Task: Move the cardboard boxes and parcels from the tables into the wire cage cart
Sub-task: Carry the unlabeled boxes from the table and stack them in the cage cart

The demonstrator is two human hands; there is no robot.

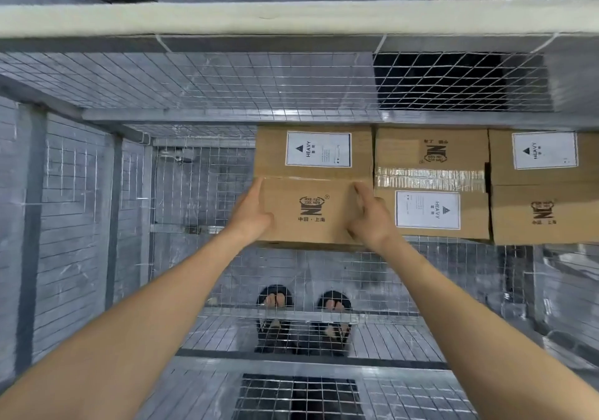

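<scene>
Looking down into cage [227, 85]. Counting 3 boxes inside, sitting in one row against the far wall: left box [311, 186], middle box [431, 160], right box [547, 199]. Counting 3 white HEAVY labels [318, 149], one on each box top. Noting 1 tape strip [429, 178] across middle box.

Clamping left box between 2 grips: left grip [251, 212] pressing its left edge, right grip [369, 217] pressing its right edge, just at the seam with middle box. Keeping fingers straight on both grips, laid flat along the box, not curled. Not telling whether left box is resting on the cage floor or hanging in the grips.

Seeing 2 sandalled feet [275, 294] through the near mesh, between the forearms.
</scene>
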